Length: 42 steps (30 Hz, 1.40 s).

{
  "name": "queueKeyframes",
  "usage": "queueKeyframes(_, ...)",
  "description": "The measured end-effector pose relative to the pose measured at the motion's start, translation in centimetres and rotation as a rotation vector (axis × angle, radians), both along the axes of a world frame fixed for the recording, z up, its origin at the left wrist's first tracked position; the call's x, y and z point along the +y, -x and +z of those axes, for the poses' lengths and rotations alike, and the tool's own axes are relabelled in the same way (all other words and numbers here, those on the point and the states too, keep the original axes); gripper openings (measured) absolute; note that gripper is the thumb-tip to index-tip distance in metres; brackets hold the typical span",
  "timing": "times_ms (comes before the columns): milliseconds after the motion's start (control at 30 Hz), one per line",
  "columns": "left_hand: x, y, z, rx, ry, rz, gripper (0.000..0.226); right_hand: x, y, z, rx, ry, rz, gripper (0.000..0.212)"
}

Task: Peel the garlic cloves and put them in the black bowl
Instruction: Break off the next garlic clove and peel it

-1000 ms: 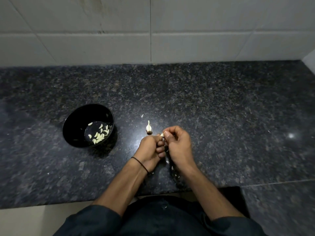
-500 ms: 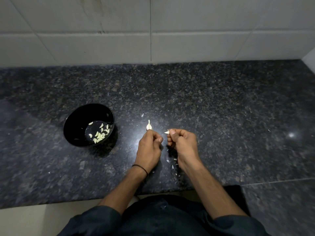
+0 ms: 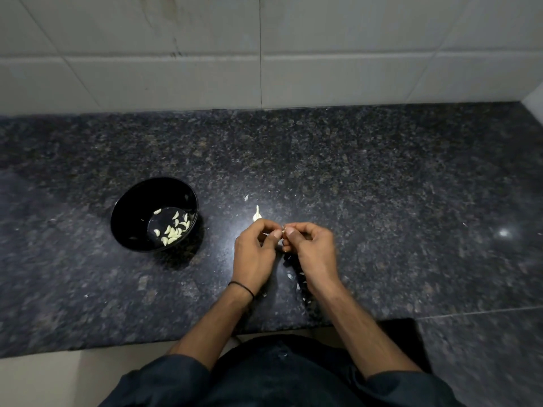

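My left hand (image 3: 255, 254) and my right hand (image 3: 311, 251) meet thumb to thumb over the dark granite counter (image 3: 382, 201). Between their fingertips they pinch a small garlic clove (image 3: 282, 229), which is mostly hidden. A pale garlic stem piece (image 3: 256, 215) stands on the counter just behind my left hand. The black bowl (image 3: 138, 212) sits to the left and holds several peeled cloves (image 3: 173, 227).
Bits of garlic skin (image 3: 293, 277) lie on the counter under and between my wrists, with one flake (image 3: 246, 197) farther back. A white tiled wall (image 3: 264, 54) rises behind the counter. The counter's front edge runs below my forearms.
Half a second ago my hands were apart, the right one holding the clove. Now they have come together again on it, slightly farther back.
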<state>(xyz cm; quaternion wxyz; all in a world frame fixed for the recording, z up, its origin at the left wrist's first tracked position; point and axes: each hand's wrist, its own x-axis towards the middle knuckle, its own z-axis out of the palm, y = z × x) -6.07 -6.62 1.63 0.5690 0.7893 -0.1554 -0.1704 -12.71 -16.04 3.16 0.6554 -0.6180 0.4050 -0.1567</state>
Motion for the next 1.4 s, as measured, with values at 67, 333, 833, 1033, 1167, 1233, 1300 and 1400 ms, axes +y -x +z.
queueKeyframes(67, 0.1, -0.4, -0.1, 0.044, -0.005, 0.011, 0.018, -0.2, 0.1, 0.0, 0.044, 0.04, 0.025, 0.009)
queueKeyframes(333, 0.3, -0.9, 0.3, 0.252, 0.109, -0.022, 0.019, -1.3, -0.1, 0.2, 0.081, -0.129, 0.07, 0.013)
queueKeyframes(833, 0.7, -0.7, 0.9, 0.432, 0.252, -0.002, 0.014, -0.7, -0.2, 0.1, 0.139, 0.284, 0.185, 0.018)
queueKeyframes(1033, 0.7, -1.1, 0.9, 0.356, 0.243, 0.023, 0.018, -1.0, 0.1, 0.8, 0.124, 0.284, 0.221, 0.011)
queueKeyframes(1167, 0.5, -1.3, 0.6, 0.343, 0.235, 0.017, 0.017, -1.2, 0.0, 0.8, 0.14, 0.267, 0.239, 0.011)
queueKeyframes(1233, 0.5, -1.4, 0.5, 0.342, 0.24, 0.018, 0.017, -1.2, 0.0, 1.0, 0.156, 0.284, 0.25, 0.011)
queueKeyframes(1300, 0.5, -1.5, 0.6, 0.345, 0.249, 0.016, 0.016, -1.2, 0.0, 1.2, 0.172, 0.331, 0.267, 0.012)
queueKeyframes(1400, 0.5, -1.6, 0.7, 0.343, 0.237, 0.027, 0.016, -1.2, 0.0, 1.4, 0.18, 0.402, 0.303, 0.014)
